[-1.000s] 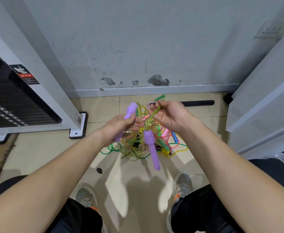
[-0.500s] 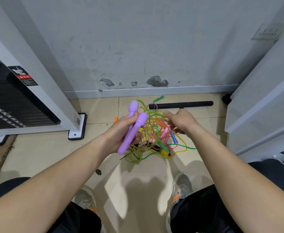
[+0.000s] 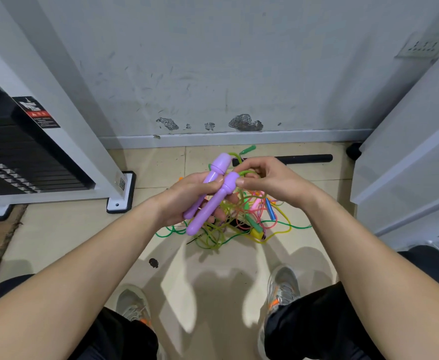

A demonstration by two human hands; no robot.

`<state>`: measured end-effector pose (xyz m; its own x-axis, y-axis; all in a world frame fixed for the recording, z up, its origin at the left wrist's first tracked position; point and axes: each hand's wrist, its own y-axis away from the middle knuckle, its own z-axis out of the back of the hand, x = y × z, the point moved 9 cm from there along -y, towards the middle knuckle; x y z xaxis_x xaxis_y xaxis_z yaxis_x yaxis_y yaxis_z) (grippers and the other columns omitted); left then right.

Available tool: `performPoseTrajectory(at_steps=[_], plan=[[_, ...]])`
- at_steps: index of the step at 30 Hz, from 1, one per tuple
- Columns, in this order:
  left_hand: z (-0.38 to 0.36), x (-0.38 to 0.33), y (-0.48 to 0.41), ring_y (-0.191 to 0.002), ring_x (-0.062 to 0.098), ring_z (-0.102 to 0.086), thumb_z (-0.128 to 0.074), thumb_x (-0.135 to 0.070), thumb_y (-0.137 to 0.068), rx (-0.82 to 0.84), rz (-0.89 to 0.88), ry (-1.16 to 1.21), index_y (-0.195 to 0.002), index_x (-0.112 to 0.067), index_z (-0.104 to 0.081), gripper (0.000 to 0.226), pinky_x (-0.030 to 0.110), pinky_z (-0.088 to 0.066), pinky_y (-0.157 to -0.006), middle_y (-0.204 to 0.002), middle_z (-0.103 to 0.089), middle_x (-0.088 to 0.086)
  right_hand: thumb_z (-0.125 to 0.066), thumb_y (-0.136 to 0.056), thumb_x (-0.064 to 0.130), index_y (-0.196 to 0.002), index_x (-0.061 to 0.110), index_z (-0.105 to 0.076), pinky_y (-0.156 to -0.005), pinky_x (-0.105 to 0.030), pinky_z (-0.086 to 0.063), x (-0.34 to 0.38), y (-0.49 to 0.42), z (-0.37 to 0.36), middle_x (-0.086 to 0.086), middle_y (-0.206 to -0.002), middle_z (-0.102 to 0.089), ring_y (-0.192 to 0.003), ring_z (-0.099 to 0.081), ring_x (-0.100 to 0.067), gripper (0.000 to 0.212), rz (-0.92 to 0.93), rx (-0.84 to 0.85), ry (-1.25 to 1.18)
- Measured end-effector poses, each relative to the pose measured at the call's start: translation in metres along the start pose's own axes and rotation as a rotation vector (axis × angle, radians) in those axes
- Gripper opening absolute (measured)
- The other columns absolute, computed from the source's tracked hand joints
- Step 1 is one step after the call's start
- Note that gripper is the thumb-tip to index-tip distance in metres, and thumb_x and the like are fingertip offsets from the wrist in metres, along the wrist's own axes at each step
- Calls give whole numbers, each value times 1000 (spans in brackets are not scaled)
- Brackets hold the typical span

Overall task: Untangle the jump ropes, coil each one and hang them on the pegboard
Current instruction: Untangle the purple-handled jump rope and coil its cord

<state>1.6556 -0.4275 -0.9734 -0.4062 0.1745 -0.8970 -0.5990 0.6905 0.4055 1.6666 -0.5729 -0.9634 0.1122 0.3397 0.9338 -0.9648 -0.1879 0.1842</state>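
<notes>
- At my far left stands a weight-stack machine (image 3: 18, 162), its white foot on the tiled floor (image 3: 65, 229); it has no part in this job.
- My left hand (image 3: 184, 201) is curled round both purple handles (image 3: 209, 213), held side by side with their wide ends pointing up and away from me.
- From the top of the handles a yellow-green cord (image 3: 245, 173) runs across to my right hand (image 3: 273, 183), whose thumb and fingertips pinch it just beside the nearer handle.
- Below and beyond both hands, the rest of the cord drops into the tangle of jump ropes (image 3: 239, 224) on the floor, where green, pink, blue and yellow pieces cross one another.
- I judge this to be the untangling step: one rope's two ends are gathered, its length not yet free.
- Next, I think, calls for drawing the cord out loop by loop, gently, so knots do not tighten.
- No pegboard is in sight.
</notes>
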Motion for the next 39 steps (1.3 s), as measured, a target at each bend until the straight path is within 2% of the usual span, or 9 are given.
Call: performPoseTrajectory(at_steps=[7, 12, 16, 19, 26, 29, 33, 36, 39], plan=[[4, 0, 1, -58, 19, -54, -57, -39, -93, 23, 13, -66, -113, -13, -57, 33, 27, -45, -51, -85, -67, 6, -74, -86, 2, -98, 18, -69, -80, -22, -46, 13, 4, 15, -4, -91, -59, -87, -53, -10, 20, 85, -46, -109], [3, 5, 1, -52, 15, -49, -60, -38, -87, 97, 70, -45, -99, -14, -56, 26, 23, -38, -46, -77, -59, 6, -74, -83, 13, -89, 19, -62, -97, -25, -46, 18, 6, 21, -2, -132, -59, -122, -57, -8, 16, 145, -66, -71], [-7, 11, 2, -50, 14, -48, -65, -40, -85, 183, 71, -17, -98, -12, -55, 32, 23, -35, -46, -76, -58, 5, -63, -87, 27, -107, 11, -54, -79, -22, -49, 12, 7, 2, 2, -95, -70, -89, -67, -11, 27, 53, 62, -319], [2, 6, 1, -51, 14, -47, -57, -34, -88, 120, 39, 15, -101, -13, -53, 25, 23, -35, -47, -74, -58, 2, -53, -92, 43, -122, 10, -58, -64, -26, -48, 12, 9, -2, -9, -87, -63, -73, -60, -21, 45, -4, 68, -347], [15, 12, 4, -62, 20, -58, -59, -32, -89, 84, 86, -89, -103, -9, -60, 26, 28, -48, -59, -86, -68, 11, -64, -98, 29, -104, 1, -67, -56, -31, -25, 12, 8, 2, 16, -54, -47, -58, -32, -15, 29, 38, -11, -40], [5, 16, 8, -78, 30, -68, -58, -24, -89, 165, 141, -85, -118, 0, -57, 37, 33, -55, -74, -102, -71, 17, -61, -100, 21, -92, 1, -64, -51, -26, -24, 10, 8, 2, 15, -48, -38, -48, -28, -10, 21, 8, -44, -42], [-10, 13, 10, -99, 37, -67, -54, -30, -90, 202, 175, 95, -127, -7, -54, 44, 40, -53, -89, -119, -67, 23, -61, -99, 19, -77, 14, -62, -51, -26, -27, 10, 5, -7, 12, -49, -35, -49, -27, -10, 23, 12, -31, -72], [-13, 6, 9, -93, 32, -70, -51, -45, -95, 145, 161, 258, -127, -11, -58, 48, 38, -58, -73, -115, -67, 21, -64, -98, 23, -67, 24, -62, -57, -34, -26, 12, 3, -15, 14, -49, -37, -51, -29, -13, 31, 11, -39, -31], [-12, 9, 7, -91, 33, -70, -42, -55, -91, 108, 157, 213, -126, -13, -57, 56, 36, -58, -69, -112, -68, 18, -70, -93, 29, -73, 18, -64, -59, -33, -35, 14, 2, -18, 5, -57, -52, -55, -43, -8, 23, 31, -100, 97]])
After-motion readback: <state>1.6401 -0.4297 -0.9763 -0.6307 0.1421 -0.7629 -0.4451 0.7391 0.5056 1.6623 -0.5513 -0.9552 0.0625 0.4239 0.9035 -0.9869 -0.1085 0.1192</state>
